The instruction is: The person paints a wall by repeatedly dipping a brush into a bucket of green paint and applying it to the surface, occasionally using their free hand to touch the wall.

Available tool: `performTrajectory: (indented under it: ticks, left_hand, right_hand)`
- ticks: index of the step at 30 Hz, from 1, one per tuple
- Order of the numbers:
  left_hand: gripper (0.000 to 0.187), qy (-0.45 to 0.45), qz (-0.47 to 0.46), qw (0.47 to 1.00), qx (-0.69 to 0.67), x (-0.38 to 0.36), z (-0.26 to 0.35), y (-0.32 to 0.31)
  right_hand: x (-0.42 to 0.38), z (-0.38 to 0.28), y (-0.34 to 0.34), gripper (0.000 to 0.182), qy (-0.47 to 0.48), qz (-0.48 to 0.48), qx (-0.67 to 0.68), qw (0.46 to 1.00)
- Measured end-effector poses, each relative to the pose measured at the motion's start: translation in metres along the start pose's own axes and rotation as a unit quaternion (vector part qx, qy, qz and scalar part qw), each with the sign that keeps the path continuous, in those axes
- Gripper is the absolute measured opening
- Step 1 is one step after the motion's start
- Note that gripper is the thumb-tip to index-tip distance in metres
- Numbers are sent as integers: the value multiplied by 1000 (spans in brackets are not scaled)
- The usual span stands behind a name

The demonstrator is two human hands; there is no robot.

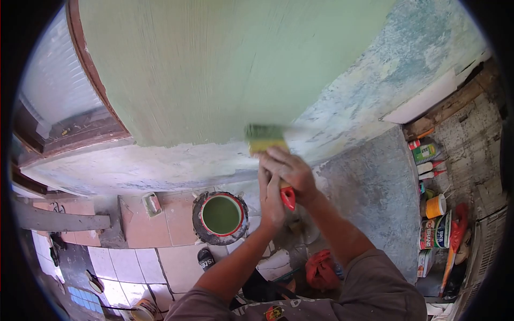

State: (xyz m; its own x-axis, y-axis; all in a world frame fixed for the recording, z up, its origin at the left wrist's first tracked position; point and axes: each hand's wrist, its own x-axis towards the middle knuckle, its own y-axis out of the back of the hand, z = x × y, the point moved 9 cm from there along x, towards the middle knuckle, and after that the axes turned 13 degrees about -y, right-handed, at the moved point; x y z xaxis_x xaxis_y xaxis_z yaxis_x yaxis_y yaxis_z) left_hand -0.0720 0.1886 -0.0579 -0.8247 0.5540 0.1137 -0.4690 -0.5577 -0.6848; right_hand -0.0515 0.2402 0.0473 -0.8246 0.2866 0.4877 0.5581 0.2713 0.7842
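Left hand (pixel 272 206) and right hand (pixel 295 174) pinch the brush (pixel 267 146) tight! Bristles (pixel 261 131) away, at the wall (pixel 214 80); handle (pixel 288 198) back.

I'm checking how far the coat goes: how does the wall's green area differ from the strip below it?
The green area is fairly even pale green; the lower strip is mottled whitish and bluish. The green area shows fine streaks; the lower strip looks blotchy. The green area is broad; the lower strip is narrow. Both belong to one wall.
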Motion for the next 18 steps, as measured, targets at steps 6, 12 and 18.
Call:
performTrajectory:
  ticks: [6, 12, 18]
  left_hand:
    - [67, 68, 79, 994, -26, 5, -36, 50]
    - [67, 34, 41, 997, -64, 29, 64, -22]
    - [69, -36, -97, 986, -127, 53, 198, -150]
  right_hand:
    - [-22, 42, -77, 41, -24, -97, 71, 992]
    - [58, -21, 18, 35, 17, -58, 123, 991]
    - [149, -94, 164, 34, 12, -8, 111, 994]
